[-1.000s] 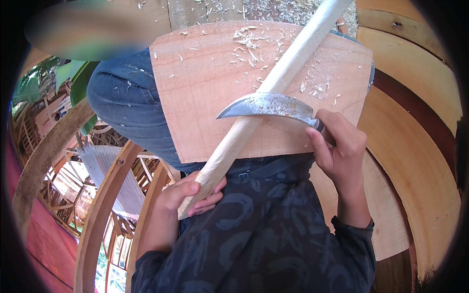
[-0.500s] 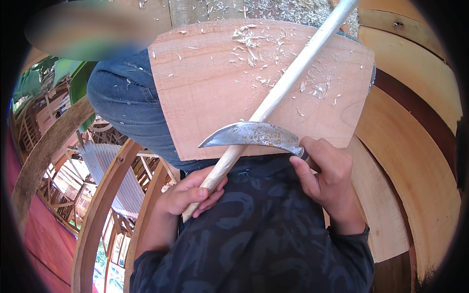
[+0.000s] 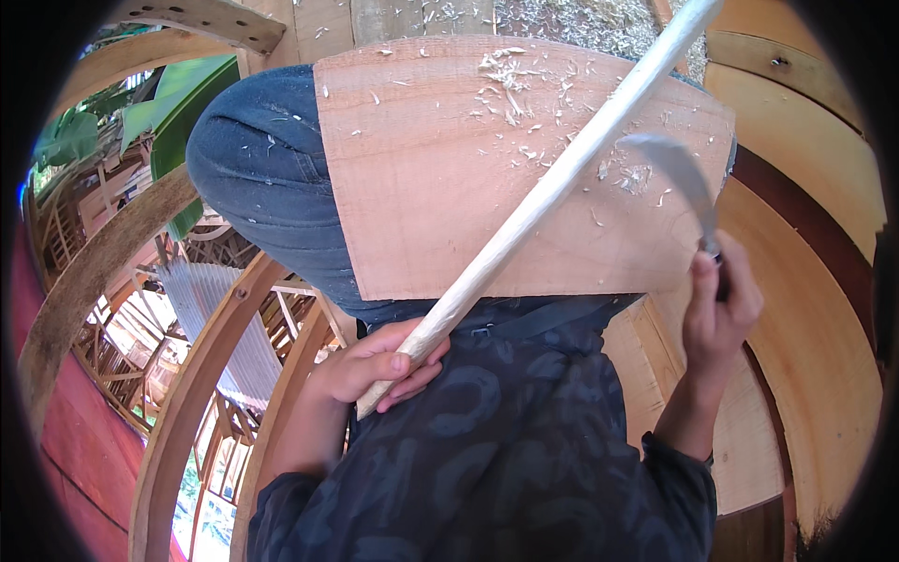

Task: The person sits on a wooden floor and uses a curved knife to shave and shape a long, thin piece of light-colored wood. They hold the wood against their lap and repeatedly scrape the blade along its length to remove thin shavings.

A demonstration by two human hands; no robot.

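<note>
Wood shavings (image 3: 506,82) litter the wooden board (image 3: 412,215). The wooden pole (image 3: 524,222) slants over it, near end gripped in the left hand (image 3: 370,367); the right hand (image 3: 719,304) grips a sickle-shaped knife (image 3: 687,176), blade beside the pole.

Left grip (image 3: 370,368) low, right grip (image 3: 726,304) farther forward and out.
Fingers (image 3: 423,377) curled on both; left thumb (image 3: 397,363) lies across, right thumb (image 3: 703,271) points forward.
</note>
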